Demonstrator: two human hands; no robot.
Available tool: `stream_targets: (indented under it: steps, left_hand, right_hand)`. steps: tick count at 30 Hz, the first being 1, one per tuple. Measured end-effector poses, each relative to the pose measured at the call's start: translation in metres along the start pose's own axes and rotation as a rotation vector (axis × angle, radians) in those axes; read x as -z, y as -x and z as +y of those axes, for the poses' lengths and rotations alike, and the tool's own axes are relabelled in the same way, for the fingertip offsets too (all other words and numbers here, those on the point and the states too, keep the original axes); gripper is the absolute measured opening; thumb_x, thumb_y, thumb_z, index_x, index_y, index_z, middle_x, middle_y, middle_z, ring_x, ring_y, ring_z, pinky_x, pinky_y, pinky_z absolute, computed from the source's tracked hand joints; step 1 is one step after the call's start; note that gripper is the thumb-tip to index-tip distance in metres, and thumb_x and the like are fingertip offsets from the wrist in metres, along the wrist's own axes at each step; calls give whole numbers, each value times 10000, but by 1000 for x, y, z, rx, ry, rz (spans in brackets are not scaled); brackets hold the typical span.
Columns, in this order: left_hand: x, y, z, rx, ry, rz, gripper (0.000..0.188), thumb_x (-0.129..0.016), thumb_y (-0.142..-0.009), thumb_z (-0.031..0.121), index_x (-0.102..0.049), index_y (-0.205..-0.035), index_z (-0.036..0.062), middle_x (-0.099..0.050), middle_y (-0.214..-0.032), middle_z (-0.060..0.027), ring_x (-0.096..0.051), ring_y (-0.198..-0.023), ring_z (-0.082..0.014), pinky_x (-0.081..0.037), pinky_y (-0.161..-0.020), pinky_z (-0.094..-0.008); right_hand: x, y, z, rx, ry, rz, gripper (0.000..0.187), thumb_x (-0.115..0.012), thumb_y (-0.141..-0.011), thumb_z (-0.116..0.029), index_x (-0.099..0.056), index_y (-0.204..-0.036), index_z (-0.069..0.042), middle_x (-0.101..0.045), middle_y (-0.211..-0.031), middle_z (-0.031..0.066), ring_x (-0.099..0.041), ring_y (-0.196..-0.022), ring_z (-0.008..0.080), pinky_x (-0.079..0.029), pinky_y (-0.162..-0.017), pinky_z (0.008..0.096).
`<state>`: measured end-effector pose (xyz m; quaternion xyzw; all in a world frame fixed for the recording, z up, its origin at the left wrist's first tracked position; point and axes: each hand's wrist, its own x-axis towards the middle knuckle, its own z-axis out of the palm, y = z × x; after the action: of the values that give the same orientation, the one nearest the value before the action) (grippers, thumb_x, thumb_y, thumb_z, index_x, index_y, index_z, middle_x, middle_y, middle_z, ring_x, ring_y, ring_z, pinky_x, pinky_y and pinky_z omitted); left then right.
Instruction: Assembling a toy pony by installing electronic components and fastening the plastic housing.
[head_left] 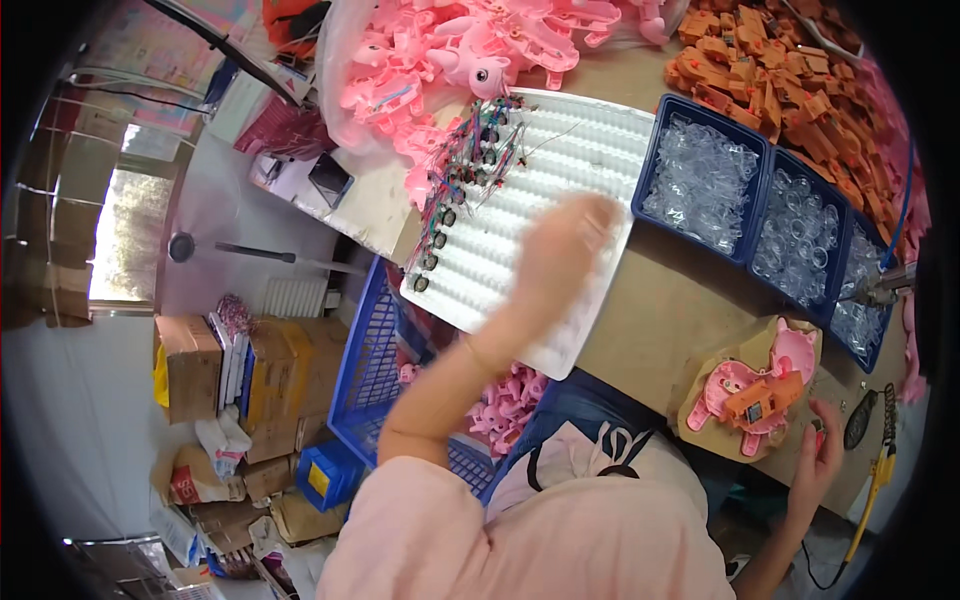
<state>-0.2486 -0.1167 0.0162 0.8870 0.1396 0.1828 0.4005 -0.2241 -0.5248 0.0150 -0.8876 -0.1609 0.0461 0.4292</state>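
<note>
The left hand, blurred so its fingers' state cannot be told, hovers over the white tray, few wired parts left there, while the right hand, fingers loosely curled and holding nothing visible, rests beside the half-assembled pink toy shell.

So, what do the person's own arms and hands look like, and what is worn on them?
Both forearms are bare. The left hand is motion-blurred, with no glove; a thin band circles its wrist. The right hand is also ungloved. A short pale pink sleeve covers the left upper arm.
</note>
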Motion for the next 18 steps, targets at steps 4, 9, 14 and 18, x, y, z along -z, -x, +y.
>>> stream_targets:
  steps: [4, 9, 14, 18]
  left_hand:
    - [50, -93, -68, -71, -767, 247, 299, -674, -771, 183, -607, -962, -38, -604, -857, -200, -588, -789, -322, -463, -694, -391]
    - [91, -117, -129, 206, 183, 111, 296, -642, -812, 163, -630, -1036, -31, -660, -870, -68, -597, -724, -142, -453, -637, -256]
    - [111, -99, -124, 210, 794, 109, 209, -641, -849, 113, -634, -1038, 25, -633, -878, 13, -565, -747, -39, -429, -626, -173]
    - [124, -104, -69, -55, 981, 228, 177, -623, -861, 89, -632, -1026, 26, -642, -895, 4, -569, -768, -41, -440, -669, -168]
  right_hand:
    - [-12, -9, -22, 55, -114, 10, 176, -488, -861, 8, -582, -1007, 37, -585, -1050, 114, -534, -1025, 213, -376, -918, 299]
    - [-20, -14, -59, 209, -28, -20, 125, -482, -853, 28, -576, -934, 37, -575, -949, 110, -534, -934, 210, -393, -856, 292]
    - [-22, -16, -58, 210, -28, -45, 114, -483, -846, 36, -573, -916, 33, -570, -907, 110, -532, -905, 213, -401, -827, 297]
    - [-27, -24, -78, 246, -49, -23, 117, -515, -777, 50, -584, -870, 33, -599, -848, 119, -541, -828, 258, -408, -799, 354]
